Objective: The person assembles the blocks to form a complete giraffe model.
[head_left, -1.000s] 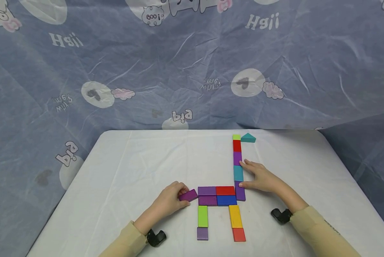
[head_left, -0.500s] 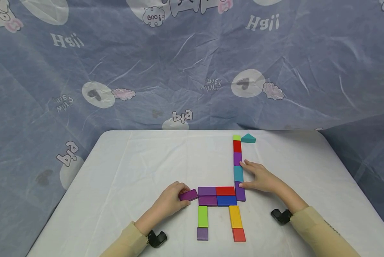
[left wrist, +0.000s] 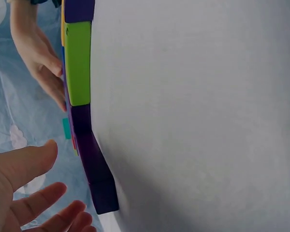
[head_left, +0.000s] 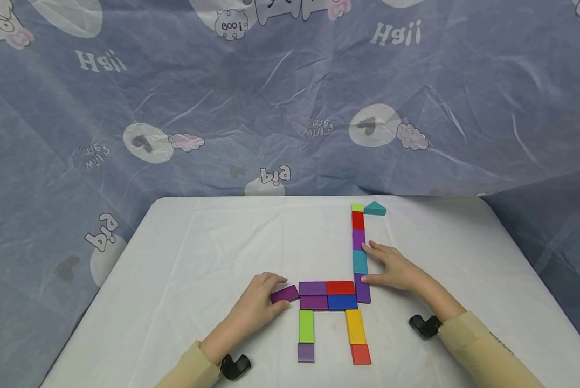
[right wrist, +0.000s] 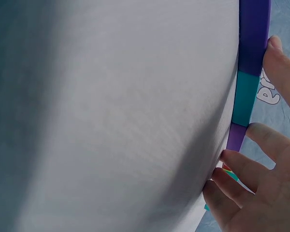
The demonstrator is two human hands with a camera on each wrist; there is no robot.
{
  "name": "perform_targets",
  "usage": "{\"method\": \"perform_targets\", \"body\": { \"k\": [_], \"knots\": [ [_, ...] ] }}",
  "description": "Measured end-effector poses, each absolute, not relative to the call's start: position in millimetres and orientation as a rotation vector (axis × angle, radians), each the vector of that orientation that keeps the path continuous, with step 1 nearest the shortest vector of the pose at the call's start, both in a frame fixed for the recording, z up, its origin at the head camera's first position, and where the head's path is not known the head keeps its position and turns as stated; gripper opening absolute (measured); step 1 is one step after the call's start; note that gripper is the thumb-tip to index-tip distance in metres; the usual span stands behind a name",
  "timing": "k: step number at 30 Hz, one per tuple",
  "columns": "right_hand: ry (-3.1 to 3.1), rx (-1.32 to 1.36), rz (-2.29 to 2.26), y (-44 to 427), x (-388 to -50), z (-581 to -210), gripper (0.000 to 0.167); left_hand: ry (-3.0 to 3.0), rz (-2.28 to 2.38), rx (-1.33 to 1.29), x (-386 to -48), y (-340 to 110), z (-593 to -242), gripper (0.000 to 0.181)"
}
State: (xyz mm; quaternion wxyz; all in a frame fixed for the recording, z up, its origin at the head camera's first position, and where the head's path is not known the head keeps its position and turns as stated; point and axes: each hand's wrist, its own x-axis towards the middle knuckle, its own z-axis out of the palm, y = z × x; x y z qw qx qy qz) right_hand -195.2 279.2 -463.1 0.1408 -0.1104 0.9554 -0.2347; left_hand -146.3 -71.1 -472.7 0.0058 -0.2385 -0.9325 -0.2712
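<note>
A slanted purple block (head_left: 284, 294) lies at the left end of a two-row body of purple, red and blue blocks (head_left: 342, 302). My left hand (head_left: 256, 302) is spread around that slanted block; in the left wrist view its thumb and fingers stand apart from the blocks. My right hand (head_left: 395, 268) rests beside the tall column, thumb on the lower purple block (head_left: 363, 291) and index finger at the upper purple block (head_left: 359, 239). Between these two lies a teal block (head_left: 360, 262). In the right wrist view the fingers (right wrist: 268, 140) look straight or slightly bent.
Above the column sit a red block (head_left: 358, 220), a lime block (head_left: 357, 207) and a teal triangle (head_left: 374, 209). Below the body run a green block (head_left: 306, 326) and a yellow block (head_left: 356, 326), with purple and red ends. A patterned cloth (head_left: 270, 81) hangs behind the white table (head_left: 212, 242).
My left fingers have spread and let go of the slanted purple block, which stays in place. The right hand has not moved.
</note>
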Motion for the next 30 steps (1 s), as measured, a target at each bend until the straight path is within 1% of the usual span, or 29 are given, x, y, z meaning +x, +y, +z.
{"method": "perform_targets", "body": {
  "k": [5,10,24,30],
  "knots": [
    [2.762,-0.318,-0.667,278.2,-195.8,-461.3,0.095,-2.884,-0.833,-0.870,-136.6,-69.1,-467.2,0.038],
    [2.765,-0.328,-0.665,277.8,-195.4,-460.2,0.095,-2.899,-0.813,-1.003,-129.4,-63.8,-465.6,0.040],
    [2.756,-0.332,-0.688,279.3,-194.8,-462.8,0.093,-2.902,-0.771,-1.020,-128.2,-59.5,-470.0,0.039],
    [2.757,-0.385,-0.735,281.3,-199.3,-460.3,0.085,-2.902,-0.763,-0.991,-132.2,-61.0,-462.3,0.042]
  ]
}}
